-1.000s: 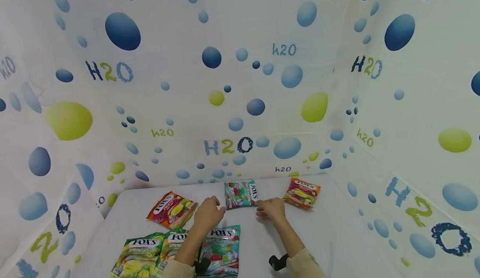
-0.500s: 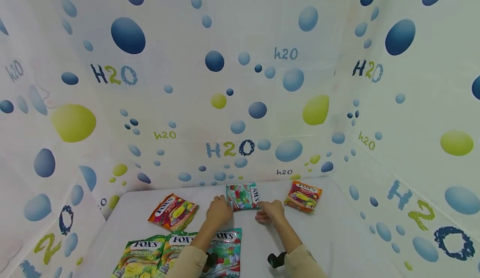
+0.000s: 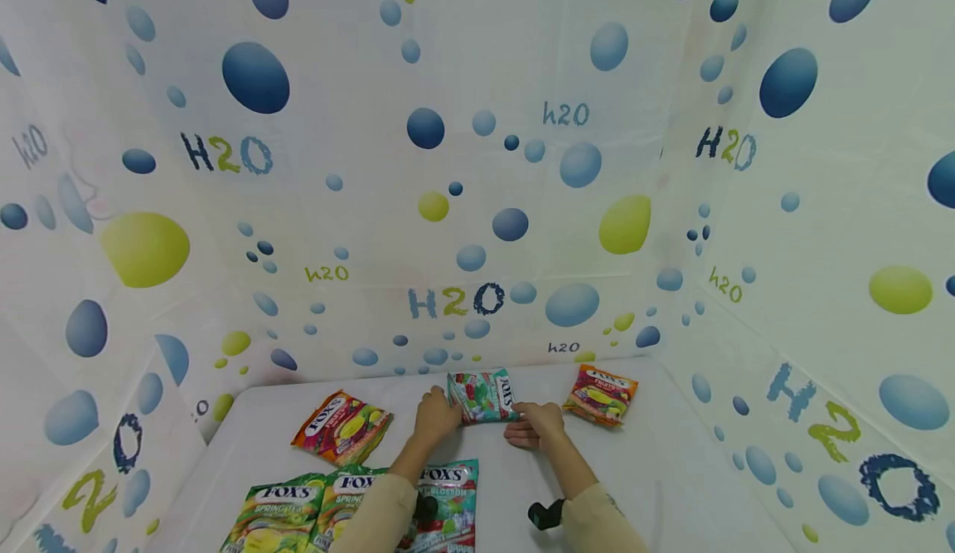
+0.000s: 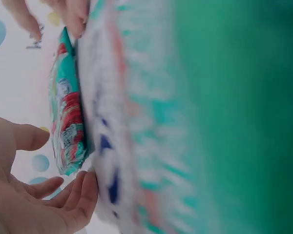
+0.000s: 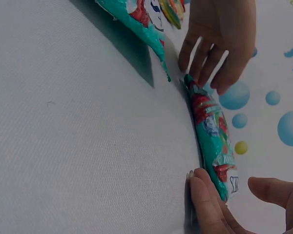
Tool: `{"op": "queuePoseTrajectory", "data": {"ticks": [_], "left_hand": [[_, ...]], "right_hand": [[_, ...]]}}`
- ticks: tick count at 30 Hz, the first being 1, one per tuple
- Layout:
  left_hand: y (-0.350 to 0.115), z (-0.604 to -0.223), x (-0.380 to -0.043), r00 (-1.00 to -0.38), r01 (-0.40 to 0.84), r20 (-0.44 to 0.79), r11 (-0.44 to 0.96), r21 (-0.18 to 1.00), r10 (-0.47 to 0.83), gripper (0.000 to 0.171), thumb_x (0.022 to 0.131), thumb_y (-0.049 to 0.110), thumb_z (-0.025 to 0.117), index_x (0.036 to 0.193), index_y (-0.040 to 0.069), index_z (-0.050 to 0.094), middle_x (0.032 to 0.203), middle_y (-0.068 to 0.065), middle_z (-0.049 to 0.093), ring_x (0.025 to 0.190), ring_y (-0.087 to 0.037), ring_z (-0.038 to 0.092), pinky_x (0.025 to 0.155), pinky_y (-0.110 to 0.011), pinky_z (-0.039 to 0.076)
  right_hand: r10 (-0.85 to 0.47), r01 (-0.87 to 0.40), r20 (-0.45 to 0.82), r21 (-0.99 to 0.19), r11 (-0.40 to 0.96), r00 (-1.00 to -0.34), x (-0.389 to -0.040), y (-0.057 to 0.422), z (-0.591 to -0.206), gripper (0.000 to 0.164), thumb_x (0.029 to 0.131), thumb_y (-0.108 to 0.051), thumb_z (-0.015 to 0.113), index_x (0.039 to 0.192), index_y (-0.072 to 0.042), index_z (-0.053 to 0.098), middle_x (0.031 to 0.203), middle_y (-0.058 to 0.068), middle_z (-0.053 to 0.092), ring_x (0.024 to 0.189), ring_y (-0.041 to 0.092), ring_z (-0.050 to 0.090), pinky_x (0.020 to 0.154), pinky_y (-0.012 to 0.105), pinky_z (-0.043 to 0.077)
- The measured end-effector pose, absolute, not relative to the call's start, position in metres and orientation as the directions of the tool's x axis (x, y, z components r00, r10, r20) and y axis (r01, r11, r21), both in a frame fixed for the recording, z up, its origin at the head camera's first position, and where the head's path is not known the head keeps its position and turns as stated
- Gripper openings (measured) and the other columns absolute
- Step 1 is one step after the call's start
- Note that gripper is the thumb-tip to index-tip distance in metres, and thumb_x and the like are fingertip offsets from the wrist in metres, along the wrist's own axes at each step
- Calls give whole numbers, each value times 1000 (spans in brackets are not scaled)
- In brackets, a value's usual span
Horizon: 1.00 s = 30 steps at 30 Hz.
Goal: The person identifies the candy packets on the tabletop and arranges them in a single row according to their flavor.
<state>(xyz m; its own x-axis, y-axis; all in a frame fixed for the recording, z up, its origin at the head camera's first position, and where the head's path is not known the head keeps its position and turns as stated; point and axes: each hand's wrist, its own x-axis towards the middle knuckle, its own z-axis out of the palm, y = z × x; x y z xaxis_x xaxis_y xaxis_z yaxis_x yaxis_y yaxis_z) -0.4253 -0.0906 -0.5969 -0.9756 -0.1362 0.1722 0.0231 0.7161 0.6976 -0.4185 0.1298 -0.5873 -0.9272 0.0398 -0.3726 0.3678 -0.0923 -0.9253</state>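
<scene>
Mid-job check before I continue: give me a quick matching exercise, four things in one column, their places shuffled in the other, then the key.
1. Left hand
2. Right hand
3. Back teal pack
4. Green Spring Tea packs

A. Between the two hands
B. At the back teal pack's FOX'S-lettered end
C. Near left in the head view
D. At that pack's other end

Pairs: 1-D, 2-B, 3-A, 4-C

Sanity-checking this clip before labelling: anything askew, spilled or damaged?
Back teal packet, between left hand and right hand, lies sideways: its FOX'S lettering runs roughly front-to-back, unlike on the front packets. The back-left red packet is slanted too. No visible spill or tear.
</scene>
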Motion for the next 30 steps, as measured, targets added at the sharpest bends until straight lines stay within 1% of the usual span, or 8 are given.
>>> {"op": "queuePoseTrajectory", "data": {"ticks": [5, 9, 12, 16, 19, 21, 24, 30], "left_hand": [[-92, -597, -440, -983, -30, 84, 594, 804, -163, 54, 92, 15, 61, 134, -17, 49, 121, -36, 61, 113, -51, 61, 97, -60, 52], [-92, -595, -443, -983, -72, 34, 547, 834, -182, 56, 89, 16, 61, 133, -16, 49, 121, -35, 62, 111, -48, 63, 94, -57, 54], [-93, -592, -443, -980, -105, -6, 492, 865, -197, 52, 88, 14, 60, 130, -16, 51, 117, -31, 64, 99, -40, 65, 82, -47, 58], [-97, -589, -445, -977, -151, -80, 373, 916, -199, 38, 87, 12, 60, 111, -17, 61, 96, -22, 66, 77, -26, 61, 62, -31, 54], [-100, -588, -448, -970, -199, -138, 325, 925, -202, 35, 87, 14, 59, 107, -15, 61, 87, -16, 64, 74, -22, 60, 62, -26, 51], [-102, -587, -448, -966, -221, -158, 333, 916, -205, 41, 89, 16, 59, 114, -16, 57, 90, -14, 61, 79, -23, 59, 65, -27, 51], [-104, -587, -448, -965, -233, -172, 357, 905, -196, 49, 90, 16, 59, 122, -21, 53, 97, -18, 60, 85, -27, 59, 67, -29, 51], [-104, -588, -448, -960, -260, -199, 359, 897, -198, 49, 94, 16, 61, 125, -22, 54, 103, -21, 63, 87, -26, 60, 67, -26, 50]], "right_hand": [[60, 374, -386, -915, -151, -920, -422, 129, -592, 49, 98, -14, 70, 125, 20, 48, 101, 33, 73, 86, 36, 78, 78, 44, 64], [64, 388, -403, -906, -169, -913, -424, 127, -596, 51, 99, -11, 70, 132, 19, 46, 100, 31, 74, 86, 35, 78, 79, 43, 64], [68, 384, -399, -908, -168, -914, -425, 125, -596, 52, 99, -10, 70, 134, 19, 45, 100, 31, 74, 86, 35, 78, 79, 43, 64], [72, 354, -371, -918, -178, -926, -425, 124, -597, 49, 99, -7, 69, 133, 19, 47, 104, 34, 73, 88, 37, 78, 79, 43, 63], [78, 345, -365, -918, -193, -928, -426, 123, -597, 45, 99, -4, 69, 131, 20, 49, 104, 34, 72, 89, 38, 77, 79, 44, 63], [89, 346, -370, -915, -207, -925, -426, 122, -598, 42, 98, -2, 69, 129, 20, 51, 101, 33, 73, 87, 37, 78, 79, 44, 64], [105, 350, -379, -910, -223, -919, -428, 122, -600, 39, 96, 1, 70, 126, 20, 54, 96, 32, 74, 85, 37, 78, 78, 43, 64], [127, 336, -374, -908, -250, -919, -428, 121, -603, 37, 94, 5, 71, 123, 21, 56, 90, 29, 74, 81, 36, 78, 77, 42, 64]]}}
